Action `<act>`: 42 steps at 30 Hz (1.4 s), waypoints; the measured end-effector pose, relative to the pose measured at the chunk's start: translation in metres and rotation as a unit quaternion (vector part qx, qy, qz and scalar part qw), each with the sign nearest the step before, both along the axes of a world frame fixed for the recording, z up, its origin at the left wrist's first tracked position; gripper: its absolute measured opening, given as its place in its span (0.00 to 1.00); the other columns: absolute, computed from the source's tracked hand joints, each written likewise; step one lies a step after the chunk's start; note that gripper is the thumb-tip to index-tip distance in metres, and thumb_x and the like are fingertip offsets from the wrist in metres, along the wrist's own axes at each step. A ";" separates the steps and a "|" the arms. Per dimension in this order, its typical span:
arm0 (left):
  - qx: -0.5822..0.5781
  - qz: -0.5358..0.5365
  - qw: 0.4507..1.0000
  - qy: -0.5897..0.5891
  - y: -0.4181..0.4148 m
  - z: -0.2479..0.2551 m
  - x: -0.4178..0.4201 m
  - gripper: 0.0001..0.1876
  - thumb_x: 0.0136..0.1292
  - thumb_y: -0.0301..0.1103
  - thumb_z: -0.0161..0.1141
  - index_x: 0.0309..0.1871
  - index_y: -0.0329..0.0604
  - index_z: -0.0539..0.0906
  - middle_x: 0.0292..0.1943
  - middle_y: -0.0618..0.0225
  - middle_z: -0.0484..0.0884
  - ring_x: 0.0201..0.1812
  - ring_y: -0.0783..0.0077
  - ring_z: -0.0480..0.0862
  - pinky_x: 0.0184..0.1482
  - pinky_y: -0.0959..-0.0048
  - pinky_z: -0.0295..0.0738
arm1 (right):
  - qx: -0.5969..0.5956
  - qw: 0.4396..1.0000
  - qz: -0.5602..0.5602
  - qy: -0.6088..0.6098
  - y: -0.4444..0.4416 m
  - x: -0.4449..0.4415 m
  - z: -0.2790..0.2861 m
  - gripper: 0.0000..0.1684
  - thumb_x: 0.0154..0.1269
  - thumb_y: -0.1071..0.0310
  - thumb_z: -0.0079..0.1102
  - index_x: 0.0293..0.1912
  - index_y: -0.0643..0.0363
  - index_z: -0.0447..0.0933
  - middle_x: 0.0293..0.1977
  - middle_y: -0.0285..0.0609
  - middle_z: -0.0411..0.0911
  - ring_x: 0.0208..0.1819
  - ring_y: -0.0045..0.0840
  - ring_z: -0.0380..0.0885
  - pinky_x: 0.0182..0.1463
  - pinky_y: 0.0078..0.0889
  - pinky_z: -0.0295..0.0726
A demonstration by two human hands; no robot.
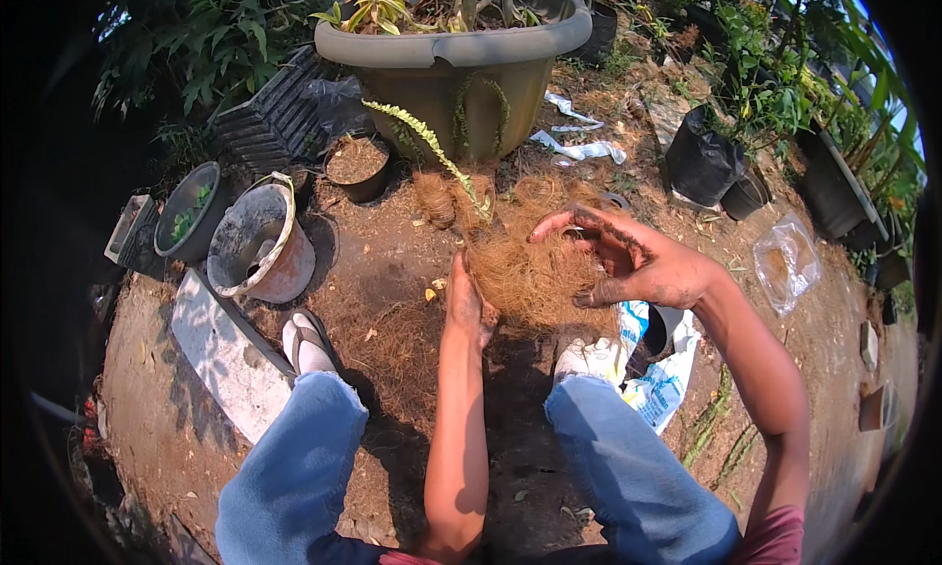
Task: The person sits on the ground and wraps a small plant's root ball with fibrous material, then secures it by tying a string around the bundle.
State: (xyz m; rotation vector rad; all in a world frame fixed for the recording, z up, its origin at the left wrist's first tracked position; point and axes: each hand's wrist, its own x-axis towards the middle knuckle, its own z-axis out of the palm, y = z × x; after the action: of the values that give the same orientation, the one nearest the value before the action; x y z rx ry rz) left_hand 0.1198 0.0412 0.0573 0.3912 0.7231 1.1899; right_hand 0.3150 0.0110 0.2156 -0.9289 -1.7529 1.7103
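Note:
My left hand [469,300] is upright, with its palm against the left side of a loose wad of brown coconut fibre [533,270]. A pale green stem with small, tightly set leaves [434,136] rises from the top left of the wad and leans to the left. My right hand [647,259] is cupped at the wad's right side, thumb and fingers spread apart, with dark soil on the skin. Its fingertips overlap the edge of the fibre. The root end of the stem is hidden in the wad.
A large planter [456,49] stands ahead, with a fibre-wrapped bundle [434,199] before it. Left are a dirty bucket [287,263], a small pot [358,169] and a concrete slab [221,359]. Right are a printed plastic sack [662,388], cut green stems [710,421] and a clear bag [787,263].

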 end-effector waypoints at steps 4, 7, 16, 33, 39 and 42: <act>0.014 0.045 0.999 -0.005 -0.014 -0.014 -0.029 0.28 0.79 0.53 0.39 0.65 0.36 0.72 0.57 0.56 0.80 0.54 0.64 0.84 0.53 0.63 0.83 | 0.096 0.992 0.084 -0.010 0.012 -0.026 0.000 0.42 0.56 0.87 0.67 0.68 0.57 0.64 0.67 0.44 0.64 0.60 0.31 0.75 0.63 0.39 0.79; -0.033 0.030 0.999 0.002 -0.039 -0.011 -0.046 0.28 0.78 0.53 0.44 0.66 0.36 0.71 0.57 0.58 0.80 0.53 0.65 0.84 0.52 0.66 0.83 | 0.139 0.985 0.091 -0.041 0.009 -0.052 -0.015 0.39 0.57 0.86 0.68 0.67 0.60 0.65 0.64 0.44 0.68 0.59 0.31 0.76 0.64 0.37 0.77; -0.058 -0.038 0.991 -0.117 -0.074 -0.054 -0.058 0.41 0.70 0.64 0.50 0.75 0.40 0.61 0.70 0.55 0.68 0.67 0.54 0.74 0.66 0.54 0.73 | 0.219 0.946 0.000 -0.237 -0.007 -0.094 -0.067 0.36 0.47 0.75 0.75 0.58 0.62 0.73 0.42 0.41 0.83 0.51 0.28 0.81 0.59 0.32 0.76; -0.093 0.057 0.986 0.130 -0.095 -0.109 -0.033 0.43 0.72 0.55 0.58 0.78 0.38 0.54 0.73 0.60 0.67 0.72 0.68 0.65 0.70 0.70 0.62 | 0.175 0.956 -0.122 -0.201 -0.019 -0.070 -0.075 0.25 0.47 0.80 0.75 0.47 0.64 0.76 0.40 0.39 0.82 0.47 0.21 0.82 0.52 0.26 0.79; -0.008 0.041 0.983 0.177 -0.095 -0.142 -0.025 0.42 0.72 0.55 0.56 0.79 0.42 0.53 0.75 0.59 0.63 0.72 0.66 0.65 0.71 0.70 0.61 | 0.169 0.963 -0.128 -0.168 -0.011 -0.065 -0.075 0.24 0.50 0.77 0.78 0.46 0.63 0.77 0.41 0.37 0.82 0.46 0.18 0.81 0.54 0.23 0.79; -0.030 0.021 0.991 0.128 -0.107 -0.134 -0.037 0.38 0.76 0.53 0.52 0.81 0.55 0.47 0.75 0.60 0.62 0.65 0.69 0.74 0.57 0.71 0.78 | 0.177 0.957 -0.151 -0.174 -0.014 -0.065 -0.082 0.23 0.50 0.76 0.79 0.45 0.63 0.78 0.41 0.37 0.81 0.46 0.17 0.81 0.54 0.23 0.79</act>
State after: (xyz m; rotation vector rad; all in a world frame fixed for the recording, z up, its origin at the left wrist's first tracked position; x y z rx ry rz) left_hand 0.0829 -0.0659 -0.0769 0.4851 0.9905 1.1673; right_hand 0.2501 -0.0026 0.1339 -1.3070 -1.9294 1.0424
